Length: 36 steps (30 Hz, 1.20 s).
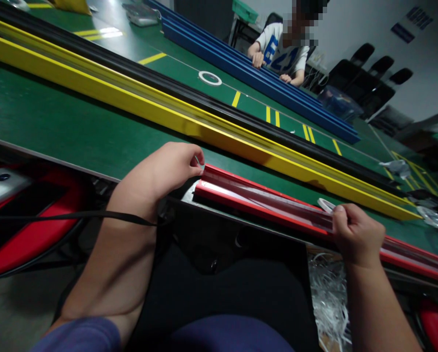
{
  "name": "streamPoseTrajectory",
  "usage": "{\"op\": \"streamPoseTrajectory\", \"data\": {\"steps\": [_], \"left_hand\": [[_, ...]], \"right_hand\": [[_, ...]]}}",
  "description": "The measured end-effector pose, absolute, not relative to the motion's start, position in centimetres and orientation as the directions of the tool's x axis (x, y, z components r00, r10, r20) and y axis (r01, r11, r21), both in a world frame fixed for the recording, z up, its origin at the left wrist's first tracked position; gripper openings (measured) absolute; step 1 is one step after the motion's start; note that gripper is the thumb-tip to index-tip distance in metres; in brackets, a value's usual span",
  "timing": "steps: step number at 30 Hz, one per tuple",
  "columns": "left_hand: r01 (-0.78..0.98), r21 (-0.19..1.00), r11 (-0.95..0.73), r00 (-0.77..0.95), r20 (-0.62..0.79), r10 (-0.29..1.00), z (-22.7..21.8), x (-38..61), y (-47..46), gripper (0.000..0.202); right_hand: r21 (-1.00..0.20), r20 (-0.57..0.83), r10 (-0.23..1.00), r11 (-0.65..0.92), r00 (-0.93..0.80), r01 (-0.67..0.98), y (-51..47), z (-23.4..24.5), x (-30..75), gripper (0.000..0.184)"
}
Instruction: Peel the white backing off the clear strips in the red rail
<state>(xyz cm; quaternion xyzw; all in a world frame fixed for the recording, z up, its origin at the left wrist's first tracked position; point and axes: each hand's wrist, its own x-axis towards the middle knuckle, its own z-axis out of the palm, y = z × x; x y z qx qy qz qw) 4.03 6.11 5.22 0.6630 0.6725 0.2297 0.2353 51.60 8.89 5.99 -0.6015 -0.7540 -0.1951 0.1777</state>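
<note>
A long red channel-shaped profile (263,205) lies along the near table edge, with a shiny, pale strip along its inside. At its left end my left hand (184,164) is bent over the corner, thumb and fingers pinched together. What sits between those fingertips is too small to tell. Farther right, my right hand (360,232) is closed in a fist over the profile. A white tape roll (326,205) sticks out beyond that fist, at the thumb side. The palm and most of the fingers are hidden.
A long yellow profile (160,110) and a black one (189,90) run across the green table (76,115). Behind lie blue profiles (241,63) and another tape roll (210,78). A person (281,49) sits opposite. White scraps (329,293) fill a box below right.
</note>
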Motion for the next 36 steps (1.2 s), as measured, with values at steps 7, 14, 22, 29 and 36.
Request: {"op": "streamPoseTrajectory", "data": {"steps": [7,14,22,29,36], "left_hand": [[0.792,0.61,0.034,-0.022,-0.028,0.999,5.8,4.8,5.7,0.018],[0.82,0.573,0.0,0.014,-0.021,1.0,5.5,5.1,5.6,0.017],[0.828,0.56,-0.022,0.047,-0.031,0.998,6.0,5.2,5.6,0.023],[0.813,0.583,0.003,0.036,-0.055,0.998,5.9,5.2,5.8,0.027],[0.827,0.562,0.011,0.017,-0.044,0.999,5.8,5.3,5.8,0.025]], "right_hand": [[0.096,0.481,0.85,0.194,-0.216,0.976,9.0,6.0,51.7,0.035],[0.081,0.467,0.864,0.17,-0.188,0.982,8.9,6.2,51.2,0.037],[0.082,0.425,0.883,0.179,-0.197,0.98,9.1,6.3,51.5,0.037],[0.052,0.458,0.865,0.206,-0.207,0.977,9.0,6.1,51.4,0.035],[0.051,0.473,0.853,0.223,-0.22,0.973,8.9,6.1,51.5,0.035]]}}
